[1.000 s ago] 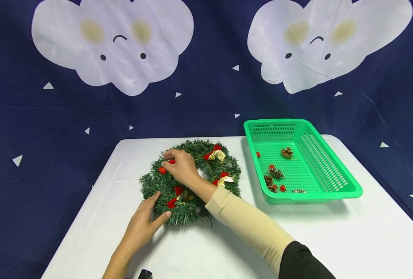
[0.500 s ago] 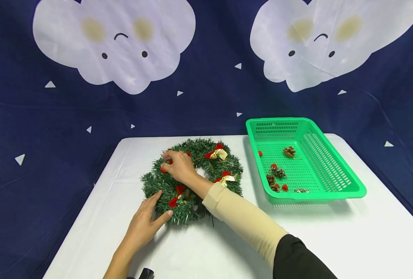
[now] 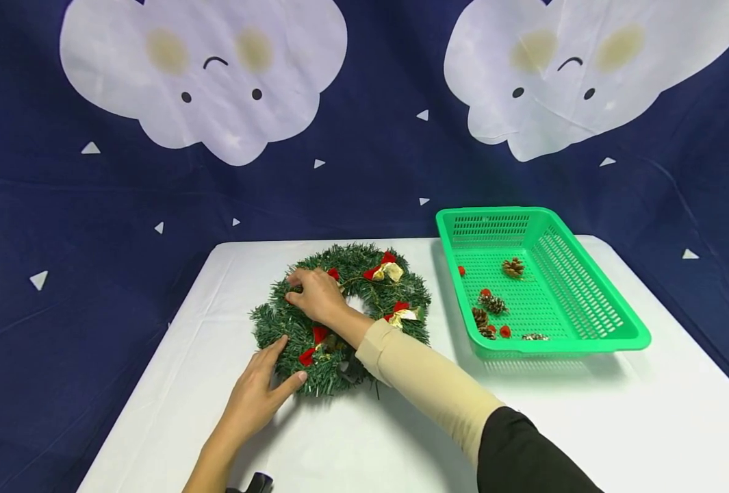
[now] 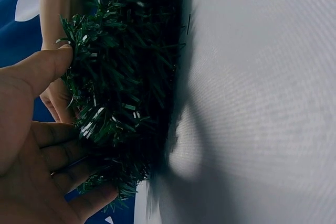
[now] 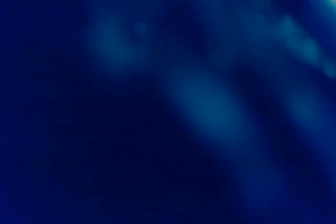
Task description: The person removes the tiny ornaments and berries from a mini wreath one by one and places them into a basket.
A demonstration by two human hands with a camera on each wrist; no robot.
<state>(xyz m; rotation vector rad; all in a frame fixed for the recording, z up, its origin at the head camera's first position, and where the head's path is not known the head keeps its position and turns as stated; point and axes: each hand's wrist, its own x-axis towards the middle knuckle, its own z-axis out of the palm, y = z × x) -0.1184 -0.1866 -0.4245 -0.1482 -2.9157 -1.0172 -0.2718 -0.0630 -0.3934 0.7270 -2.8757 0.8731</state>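
A green tinsel wreath (image 3: 354, 257) lies on the white table, dressed with red-and-gold bows (image 3: 391, 270). My left hand (image 3: 254, 394) rests against its near left edge, thumb and fingers spread and fairly straight. In the left wrist view the thumb tip touches the tinsel (image 4: 123, 72), with the fingers along its outer side. Over the wreath's upper left, my right hand (image 3: 320, 294) bends its fingers down into the greenery beside a bow; a bit of red shows at the thumb tip. I cannot tell whether it pinches anything. The right wrist view is dark and blurred.
A green plastic basket (image 3: 629, 335) stands right of the wreath. Inside lie several pine cones (image 3: 513, 268) and small red balls (image 3: 505, 331). A dark blue cloth (image 3: 376, 185) with white clouds hangs behind the table. A black object (image 3: 259, 483) shows by the left wrist.
The head view has shifted slightly. My right hand has settled a little lower on the wreath, and its thumb now covers most of a red ball seen earlier. The left hand stays put.
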